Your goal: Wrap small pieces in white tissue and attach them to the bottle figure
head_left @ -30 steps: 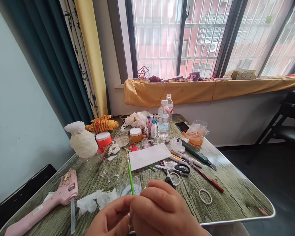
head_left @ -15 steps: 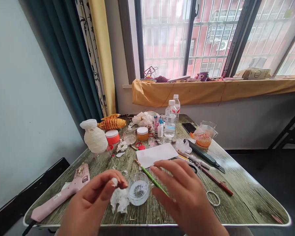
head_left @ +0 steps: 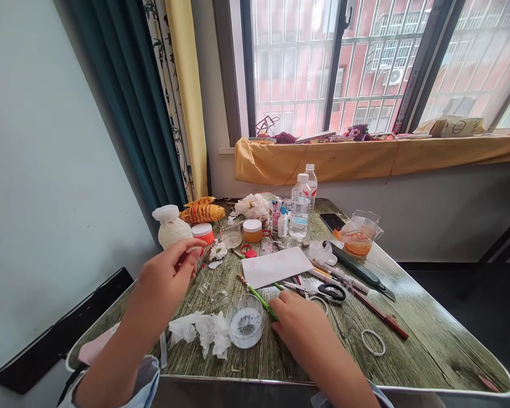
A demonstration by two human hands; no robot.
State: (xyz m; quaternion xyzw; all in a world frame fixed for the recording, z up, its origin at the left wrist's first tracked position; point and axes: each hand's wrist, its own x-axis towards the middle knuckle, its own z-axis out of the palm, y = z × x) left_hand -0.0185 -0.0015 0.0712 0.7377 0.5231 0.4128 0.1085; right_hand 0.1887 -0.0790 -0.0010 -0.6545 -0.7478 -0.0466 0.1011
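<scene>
My left hand (head_left: pixel 170 277) is raised over the left side of the table, its fingertips pinched together; whatever lies between them is hidden. Just behind those fingers stands a vase-like form wrapped in white paper (head_left: pixel 170 229). My right hand (head_left: pixel 300 320) is closed over the handle of a green paintbrush (head_left: pixel 255 294), whose bristle end points away to the left. Beside this hand is a clear glass of cloudy water (head_left: pixel 245 327). Torn white tissue (head_left: pixel 210 334) lies left of the glass.
Behind the right hand are a white sheet (head_left: pixel 276 266), scissors (head_left: pixel 331 292) and a green utility knife (head_left: pixel 361 266). Water bottles (head_left: pixel 299 212) and lidded jars (head_left: pixel 253 230) stand farther back. A pink glue gun (head_left: pixel 96 345) is partly hidden behind my left arm.
My left hand has moved up and away from me, toward the paper-wrapped form. My right hand has come down from above the table onto the green paintbrush and closed.
</scene>
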